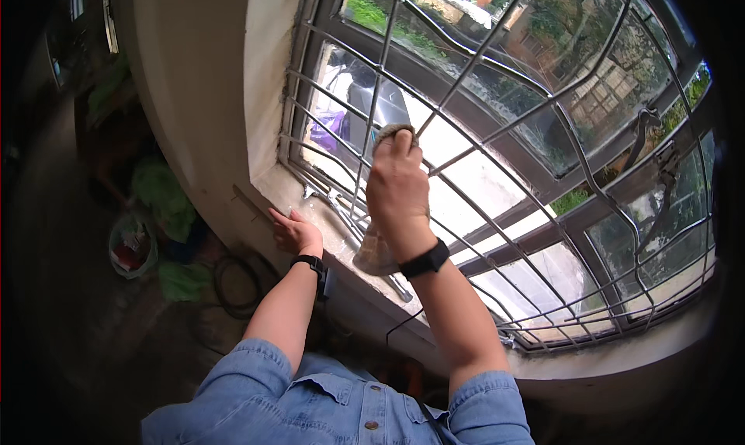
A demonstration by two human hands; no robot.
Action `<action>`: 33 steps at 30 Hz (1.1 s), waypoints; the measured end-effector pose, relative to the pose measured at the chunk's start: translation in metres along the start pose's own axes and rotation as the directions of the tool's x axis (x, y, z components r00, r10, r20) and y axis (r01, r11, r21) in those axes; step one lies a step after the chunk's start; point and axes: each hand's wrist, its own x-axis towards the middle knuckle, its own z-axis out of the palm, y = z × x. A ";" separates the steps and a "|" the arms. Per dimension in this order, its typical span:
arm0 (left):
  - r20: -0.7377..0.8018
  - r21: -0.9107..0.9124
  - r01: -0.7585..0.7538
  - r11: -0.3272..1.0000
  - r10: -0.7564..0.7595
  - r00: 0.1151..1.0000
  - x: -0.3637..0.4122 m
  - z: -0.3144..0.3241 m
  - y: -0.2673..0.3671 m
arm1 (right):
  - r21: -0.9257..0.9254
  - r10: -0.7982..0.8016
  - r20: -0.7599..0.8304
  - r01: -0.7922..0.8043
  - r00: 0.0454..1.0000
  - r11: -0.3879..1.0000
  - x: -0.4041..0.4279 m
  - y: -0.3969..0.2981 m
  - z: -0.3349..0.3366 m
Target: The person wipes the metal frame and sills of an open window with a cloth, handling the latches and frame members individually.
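My right hand (398, 180) is closed around a greyish cloth (375, 250) at the metal bars of a window grille (460, 192). Part of the cloth bunches above my fingers and the rest hangs below the hand, over the sill. Whether the hand also grips a bar is hidden. Lower left, my left hand (295, 233) rests at the edge of the window sill (273, 186), its fingers partly spread beside a thin strip (252, 203) that lies along that edge. Both wrists wear black bands.
Metal rods (401, 288) lie on the sill beside the grille. Behind the bars are framed glass panes and a purple bag (327, 129). On the dark floor at left are a bag-lined bin (152, 253), green bags (163, 197) and a coiled black hose (218, 282).
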 end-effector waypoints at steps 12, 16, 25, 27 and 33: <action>0.061 -0.232 0.123 0.965 -0.112 0.992 0.008 0.006 0.012 | 0.280 0.043 -0.280 0.039 0.959 0.959 -0.027 0.021 -0.012; 0.130 -0.157 0.201 0.967 -0.182 0.975 0.001 -0.021 0.031 | 0.070 0.051 -0.144 -0.041 0.988 0.997 -0.033 0.030 -0.014; -0.052 -0.189 0.046 0.981 -0.057 0.997 0.005 0.009 0.012 | 0.130 0.079 0.069 -0.087 0.994 0.988 -0.057 0.004 0.021; 0.013 -0.212 0.063 0.975 -0.062 0.998 0.003 0.010 0.011 | 0.185 0.028 0.039 -0.035 0.999 0.982 -0.044 0.000 0.030; 0.033 -0.224 0.101 0.969 -0.096 0.995 0.009 0.018 0.005 | 0.366 -0.005 -0.074 0.031 0.997 0.930 -0.028 -0.021 0.047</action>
